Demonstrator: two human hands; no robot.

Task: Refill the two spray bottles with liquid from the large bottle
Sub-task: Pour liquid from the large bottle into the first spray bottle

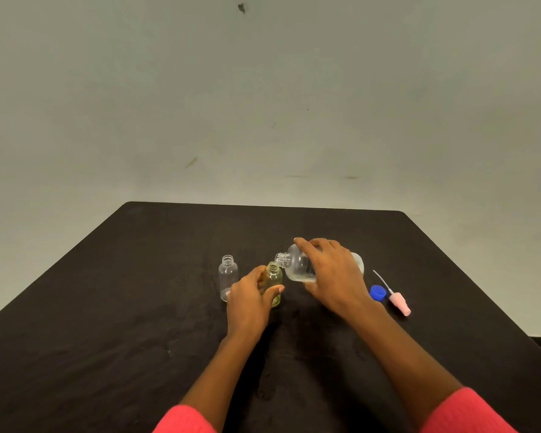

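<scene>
While aslant, large bottle (297, 267) in fingers (305, 246)

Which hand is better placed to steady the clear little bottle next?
Left, probably. The left hand grips the greenish bottle right beside the clear bottle; the right hand holds the tilted large bottle farther away.

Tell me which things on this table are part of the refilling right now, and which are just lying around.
In use:
- large bottle, tilted in the right hand
- yellowish small bottle, gripped by the left hand
- clear small bottle, upright and open, apparently next

Lying aside for now:
- blue cap
- pink spray head, on its side
</scene>
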